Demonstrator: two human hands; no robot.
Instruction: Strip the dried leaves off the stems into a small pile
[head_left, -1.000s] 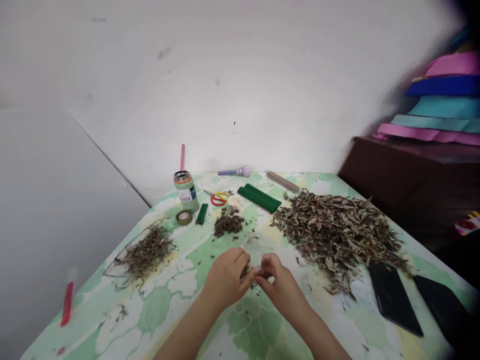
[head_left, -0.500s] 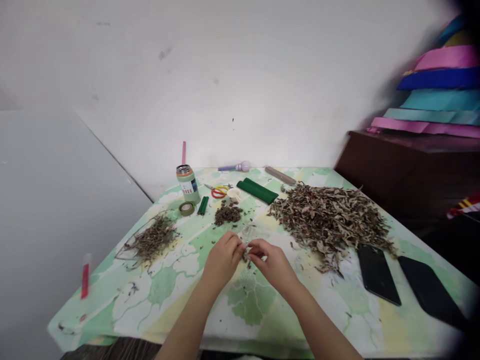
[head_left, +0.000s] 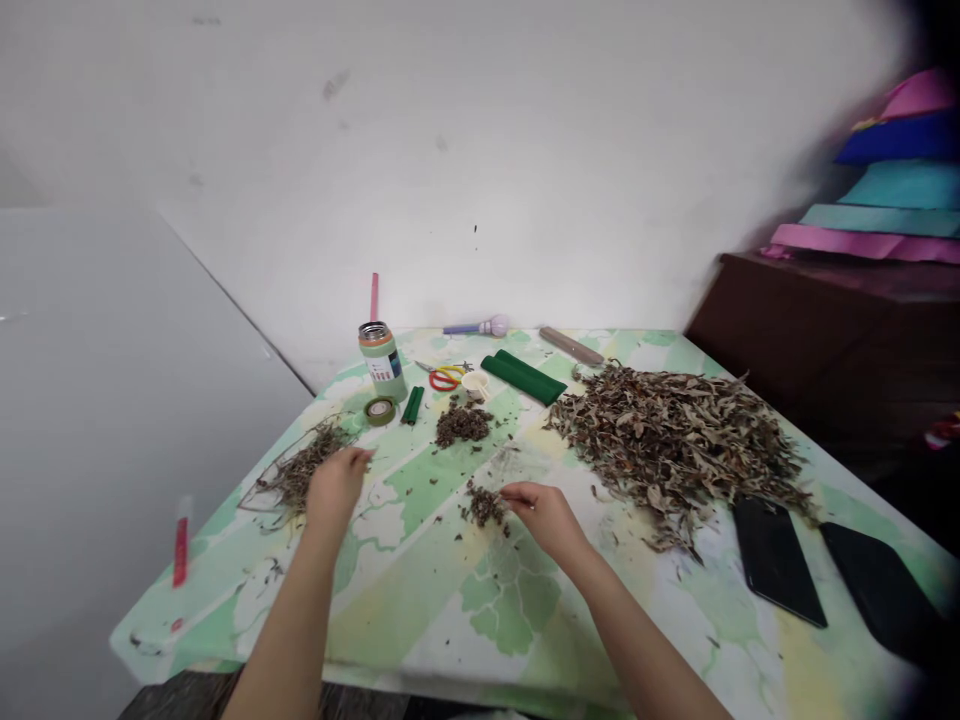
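Note:
My left hand [head_left: 336,488] is over the right side of a pile of thin dry stems [head_left: 294,475]. Its thumb and fingertips are pinched together; whatever they hold is too small to make out. At the middle of the table, my right hand [head_left: 549,518] has its thumb and index finger closed at the edge of a small heap of dry crumbled bits [head_left: 485,504]. What sits between those fingertips is hidden. Behind this heap lies a darker mound of small dried pieces [head_left: 463,424]. A large pile of dried leaves [head_left: 679,440] spreads to the right of my right hand.
Toward the back stand an open green jar [head_left: 385,368] and a small white cup [head_left: 475,384]. Around them lie a tape roll [head_left: 379,410], scissors [head_left: 445,378], short green rolls [head_left: 412,405] and larger green rolls [head_left: 523,377]. A black phone [head_left: 778,560] rests at front right.
My left hand has moved left, away from my right hand, to the stem pile. My right hand stays near the middle, and the small crumbled heap there is now uncovered. The view has shifted slightly.

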